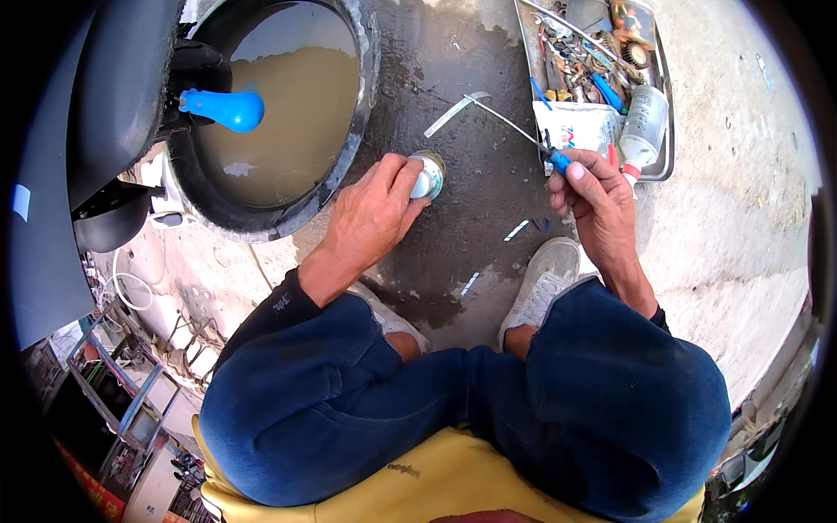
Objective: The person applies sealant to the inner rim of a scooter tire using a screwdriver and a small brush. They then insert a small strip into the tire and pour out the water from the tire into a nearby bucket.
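My left hand grips a small round tin that stands on the wet dark ground, fingers wrapped over its top edge. My right hand holds a thin tool with a blue handle; its long metal shaft points up and left across the ground. I am squatting in blue trousers, with one white shoe showing between my knees.
A black tyre basin filled with muddy water lies at the upper left, with a blue scoop on its rim. A metal tray of tools, a white packet and a plastic bottle sits at the upper right. Small white scraps lie about.
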`<state>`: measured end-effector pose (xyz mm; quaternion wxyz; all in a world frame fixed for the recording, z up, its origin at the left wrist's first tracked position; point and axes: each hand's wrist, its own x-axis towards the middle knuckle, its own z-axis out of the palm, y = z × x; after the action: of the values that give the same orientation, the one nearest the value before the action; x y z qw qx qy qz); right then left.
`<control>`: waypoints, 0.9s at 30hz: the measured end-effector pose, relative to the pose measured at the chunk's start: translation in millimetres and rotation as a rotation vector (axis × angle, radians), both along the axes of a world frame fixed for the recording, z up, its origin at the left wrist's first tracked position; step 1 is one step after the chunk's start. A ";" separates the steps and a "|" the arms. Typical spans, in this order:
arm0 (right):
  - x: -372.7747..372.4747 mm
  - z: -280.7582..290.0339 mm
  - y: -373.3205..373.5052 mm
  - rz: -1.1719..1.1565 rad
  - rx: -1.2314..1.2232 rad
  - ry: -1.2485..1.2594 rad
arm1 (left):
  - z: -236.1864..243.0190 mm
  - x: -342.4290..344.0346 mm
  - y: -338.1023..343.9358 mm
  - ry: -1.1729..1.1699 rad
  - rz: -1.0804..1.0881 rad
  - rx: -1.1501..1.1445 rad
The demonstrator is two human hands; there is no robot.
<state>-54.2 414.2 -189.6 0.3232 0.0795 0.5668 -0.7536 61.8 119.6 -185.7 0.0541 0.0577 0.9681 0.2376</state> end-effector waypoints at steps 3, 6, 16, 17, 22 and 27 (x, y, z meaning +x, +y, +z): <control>-6.9 3.2 -0.7 0.011 -0.190 -0.120 | -0.3 -2.2 2.4 -0.022 0.002 -0.003; -11.8 2.7 -5.6 0.032 -0.249 -0.209 | 5.9 -4.1 3.7 -0.012 0.014 0.015; -33.2 9.8 -30.1 0.013 -0.385 -0.474 | 45.7 -4.9 -44.2 0.044 0.528 1.172; -33.0 11.5 -30.3 0.009 -0.373 -0.469 | 46.0 -12.3 -49.8 0.081 0.586 1.389; -30.6 23.3 -39.4 0.037 -0.320 -0.424 | 82.2 -48.7 -60.8 0.230 0.694 1.655; -33.2 26.6 -34.7 0.063 -0.299 -0.370 | 95.8 -59.4 -61.9 0.354 0.637 1.863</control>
<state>-87.4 379.5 -163.0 0.4530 0.1497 0.3823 -0.7914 2.4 57.7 -89.9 -0.2239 -0.1506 0.3601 0.8930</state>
